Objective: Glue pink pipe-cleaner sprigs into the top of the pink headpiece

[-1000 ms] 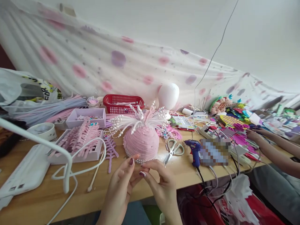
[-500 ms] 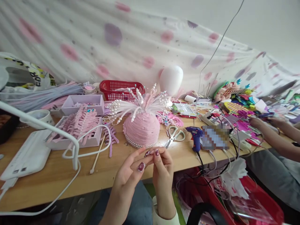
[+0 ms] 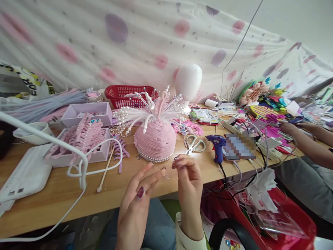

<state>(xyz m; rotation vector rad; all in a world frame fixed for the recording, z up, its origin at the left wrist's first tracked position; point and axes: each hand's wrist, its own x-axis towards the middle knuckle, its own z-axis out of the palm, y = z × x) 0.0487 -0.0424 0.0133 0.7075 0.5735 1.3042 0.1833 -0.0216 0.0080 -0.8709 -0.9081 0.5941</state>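
Just beyond my hands stands a pink domed headpiece (image 3: 155,140) with a pearl-edged base. White stems tipped with pearls (image 3: 140,116) fan out from its top. My left hand (image 3: 137,199) is above the table's front edge, fingers extended and apart, with nothing visible in it. To its right, my right hand (image 3: 189,177) has thumb and fingertips pinched together; whatever may be between them is too small to make out. A small clear scrap (image 3: 165,176) shows between the hands. Scissors (image 3: 194,146) lie behind my right hand.
A purple glue gun (image 3: 218,147) and a blurred phone (image 3: 240,146) lie right, among cables. Left are a lilac box (image 3: 100,158) of pink fuzzy pieces, a white power bank (image 3: 27,173) and a looping white cable (image 3: 84,166). A white foam head (image 3: 188,81) stands behind. Another person's arms (image 3: 307,144) reach in from the right.
My hands were touching at the fingertips and have drawn apart, the left one opening and the right one shifting right. The view has shifted slightly.
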